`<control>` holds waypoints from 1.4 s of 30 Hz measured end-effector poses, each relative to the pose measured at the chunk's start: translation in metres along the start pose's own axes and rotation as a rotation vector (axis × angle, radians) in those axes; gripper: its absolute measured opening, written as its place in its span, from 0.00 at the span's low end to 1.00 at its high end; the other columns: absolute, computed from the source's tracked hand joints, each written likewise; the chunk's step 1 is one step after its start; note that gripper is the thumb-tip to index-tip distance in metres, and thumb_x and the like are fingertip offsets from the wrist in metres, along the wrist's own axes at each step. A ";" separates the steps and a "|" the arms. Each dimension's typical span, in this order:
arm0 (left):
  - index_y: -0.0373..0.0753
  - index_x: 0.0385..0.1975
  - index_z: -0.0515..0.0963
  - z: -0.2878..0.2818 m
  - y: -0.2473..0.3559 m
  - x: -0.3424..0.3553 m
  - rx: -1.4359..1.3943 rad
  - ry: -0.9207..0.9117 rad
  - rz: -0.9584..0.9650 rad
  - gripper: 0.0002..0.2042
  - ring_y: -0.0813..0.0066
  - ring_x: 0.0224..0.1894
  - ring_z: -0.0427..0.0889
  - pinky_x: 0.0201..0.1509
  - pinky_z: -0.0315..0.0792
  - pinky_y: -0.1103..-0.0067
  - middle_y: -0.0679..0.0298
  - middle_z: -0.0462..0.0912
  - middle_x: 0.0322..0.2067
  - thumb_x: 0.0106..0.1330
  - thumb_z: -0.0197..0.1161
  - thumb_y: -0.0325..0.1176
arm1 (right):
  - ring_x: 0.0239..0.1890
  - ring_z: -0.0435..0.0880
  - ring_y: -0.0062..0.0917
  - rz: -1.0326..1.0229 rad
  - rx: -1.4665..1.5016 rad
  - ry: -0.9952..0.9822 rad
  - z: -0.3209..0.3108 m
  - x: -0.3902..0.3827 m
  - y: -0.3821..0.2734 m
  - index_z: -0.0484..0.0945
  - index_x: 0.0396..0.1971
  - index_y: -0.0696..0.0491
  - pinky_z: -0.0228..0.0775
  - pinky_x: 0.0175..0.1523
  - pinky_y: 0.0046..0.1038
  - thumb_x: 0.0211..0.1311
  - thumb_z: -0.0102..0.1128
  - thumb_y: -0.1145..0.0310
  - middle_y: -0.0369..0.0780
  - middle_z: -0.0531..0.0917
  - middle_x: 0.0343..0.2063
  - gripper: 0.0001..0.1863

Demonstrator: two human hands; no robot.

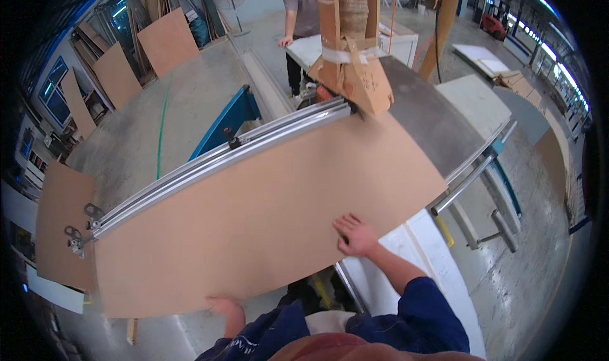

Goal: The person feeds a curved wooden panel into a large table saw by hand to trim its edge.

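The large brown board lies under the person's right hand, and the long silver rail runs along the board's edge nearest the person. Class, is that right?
Not quite: the long silver rail runs along the far edge of the large brown board, as the head view shows. The board does lie under the person's right hand.

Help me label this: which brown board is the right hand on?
The large board along the silver rail; only it has the right hand on top.
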State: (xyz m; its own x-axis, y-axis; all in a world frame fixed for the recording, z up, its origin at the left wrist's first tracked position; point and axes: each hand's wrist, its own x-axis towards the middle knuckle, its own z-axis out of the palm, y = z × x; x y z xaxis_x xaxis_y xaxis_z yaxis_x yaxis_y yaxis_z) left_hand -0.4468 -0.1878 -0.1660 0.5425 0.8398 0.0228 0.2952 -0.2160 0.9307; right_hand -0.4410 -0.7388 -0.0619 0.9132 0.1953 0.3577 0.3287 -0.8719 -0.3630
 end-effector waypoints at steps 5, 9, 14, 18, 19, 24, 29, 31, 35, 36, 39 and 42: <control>0.29 0.48 0.79 -0.005 0.000 -0.023 0.392 -0.139 0.126 0.25 0.62 0.41 0.86 0.38 0.81 0.66 0.52 0.86 0.44 0.77 0.56 0.51 | 0.64 0.78 0.43 0.025 -0.028 -0.028 -0.001 -0.001 0.001 0.79 0.58 0.55 0.61 0.75 0.45 0.55 0.60 0.61 0.47 0.83 0.56 0.29; 0.33 0.43 0.80 -0.009 0.027 -0.102 0.013 -0.411 -0.346 0.22 0.72 0.32 0.82 0.33 0.78 0.73 0.59 0.83 0.32 0.79 0.54 0.50 | 0.63 0.77 0.41 0.019 0.014 0.011 0.010 -0.002 0.003 0.80 0.56 0.57 0.62 0.75 0.44 0.54 0.61 0.63 0.46 0.83 0.56 0.28; 0.35 0.47 0.76 0.046 0.046 -0.229 -0.055 -1.551 -0.182 0.12 0.79 0.28 0.75 0.33 0.73 0.78 0.66 0.77 0.28 0.78 0.58 0.39 | 0.63 0.78 0.40 0.030 0.030 0.037 0.010 0.001 0.010 0.80 0.55 0.57 0.62 0.75 0.44 0.53 0.60 0.65 0.45 0.83 0.56 0.27; 0.29 0.57 0.73 0.134 0.015 -0.312 -0.037 -1.348 0.034 0.19 0.61 0.44 0.79 0.48 0.73 0.68 0.53 0.80 0.44 0.81 0.49 0.40 | 0.62 0.78 0.39 -0.001 0.030 0.055 0.022 0.005 0.009 0.80 0.55 0.57 0.63 0.75 0.42 0.54 0.60 0.65 0.44 0.83 0.56 0.27; 0.28 0.58 0.72 0.141 0.027 -0.336 -0.050 -1.199 0.055 0.20 0.55 0.48 0.77 0.52 0.71 0.66 0.49 0.79 0.47 0.81 0.47 0.41 | 0.62 0.78 0.38 -0.004 0.033 0.049 0.025 0.005 0.009 0.80 0.56 0.56 0.63 0.75 0.42 0.54 0.59 0.65 0.44 0.83 0.56 0.26; 0.23 0.58 0.72 0.166 0.073 -0.378 -0.017 -0.943 0.164 0.26 0.36 0.59 0.73 0.65 0.65 0.58 0.35 0.76 0.57 0.82 0.42 0.44 | 0.60 0.79 0.37 -0.002 0.071 0.078 0.033 0.006 0.028 0.81 0.52 0.57 0.62 0.75 0.41 0.52 0.60 0.64 0.43 0.84 0.53 0.25; 0.23 0.53 0.76 0.188 0.019 -0.361 -0.019 -0.832 0.561 0.19 0.37 0.57 0.76 0.62 0.68 0.58 0.34 0.79 0.52 0.79 0.45 0.34 | 0.61 0.78 0.37 -0.049 0.064 0.158 0.049 0.002 0.035 0.82 0.49 0.57 0.63 0.74 0.40 0.50 0.60 0.63 0.44 0.84 0.51 0.25; 0.23 0.52 0.76 0.186 0.024 -0.367 0.103 -1.003 0.287 0.20 0.38 0.55 0.77 0.61 0.69 0.58 0.35 0.80 0.51 0.79 0.45 0.36 | 0.61 0.77 0.38 -0.061 0.094 0.024 0.042 -0.004 0.040 0.82 0.49 0.58 0.63 0.74 0.40 0.50 0.60 0.61 0.45 0.84 0.51 0.25; 0.26 0.54 0.77 0.185 0.016 -0.364 0.126 -0.904 0.356 0.24 0.37 0.54 0.78 0.59 0.70 0.58 0.35 0.81 0.50 0.81 0.41 0.43 | 0.62 0.78 0.36 -0.073 0.050 0.127 0.064 -0.002 0.040 0.81 0.51 0.57 0.63 0.74 0.42 0.53 0.60 0.60 0.43 0.84 0.52 0.26; 0.24 0.56 0.75 0.185 0.030 -0.368 0.102 -0.936 0.322 0.25 0.36 0.56 0.77 0.61 0.68 0.59 0.35 0.79 0.52 0.81 0.41 0.43 | 0.62 0.77 0.36 -0.064 0.051 0.133 0.064 -0.003 0.045 0.81 0.51 0.58 0.63 0.75 0.42 0.53 0.59 0.60 0.43 0.84 0.51 0.26; 0.23 0.57 0.74 0.187 0.050 -0.369 -0.002 -0.934 0.239 0.26 0.38 0.57 0.76 0.62 0.68 0.60 0.36 0.78 0.55 0.81 0.41 0.44 | 0.61 0.78 0.37 -0.065 0.054 0.120 0.065 0.001 0.050 0.82 0.51 0.58 0.61 0.75 0.41 0.52 0.59 0.59 0.43 0.85 0.52 0.26; 0.23 0.58 0.73 0.189 0.036 -0.363 0.003 -0.939 0.200 0.27 0.42 0.57 0.77 0.63 0.68 0.62 0.38 0.79 0.55 0.81 0.41 0.45 | 0.61 0.78 0.38 -0.075 0.042 0.148 0.069 0.002 0.046 0.82 0.50 0.58 0.61 0.75 0.41 0.51 0.59 0.59 0.43 0.85 0.51 0.26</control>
State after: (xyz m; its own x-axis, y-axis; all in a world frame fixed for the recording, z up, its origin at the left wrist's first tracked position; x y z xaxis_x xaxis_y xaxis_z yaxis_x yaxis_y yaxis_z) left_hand -0.4847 -0.5950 -0.2097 0.9915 0.0454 -0.1222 0.1303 -0.3139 0.9405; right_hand -0.4077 -0.7474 -0.1375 0.8414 0.1879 0.5066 0.4069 -0.8372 -0.3653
